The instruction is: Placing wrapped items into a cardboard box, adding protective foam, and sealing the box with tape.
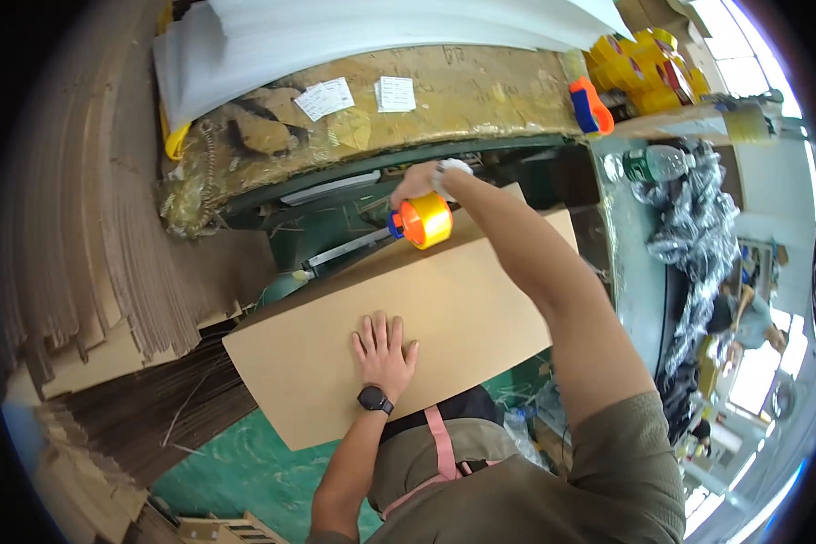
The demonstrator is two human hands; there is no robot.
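A flat brown cardboard box (462, 299) lies in front of me, tilted across the view. My left hand (383, 349) presses flat on its near part, fingers spread, a black watch on the wrist. My right hand (419, 181) reaches to the box's far edge and grips a tape dispenser (423, 220) with an orange roll holder and yellowish tape, touching the box's far end.
Stacks of flat cardboard (109, 227) stand on the left. A worn workbench (408, 100) beyond the box carries paper slips and white foam sheets (381, 27). Yellow tape rolls (648, 59), another orange-blue dispenser (591, 104) and a plastic bottle (653, 163) sit at right. Green floor below.
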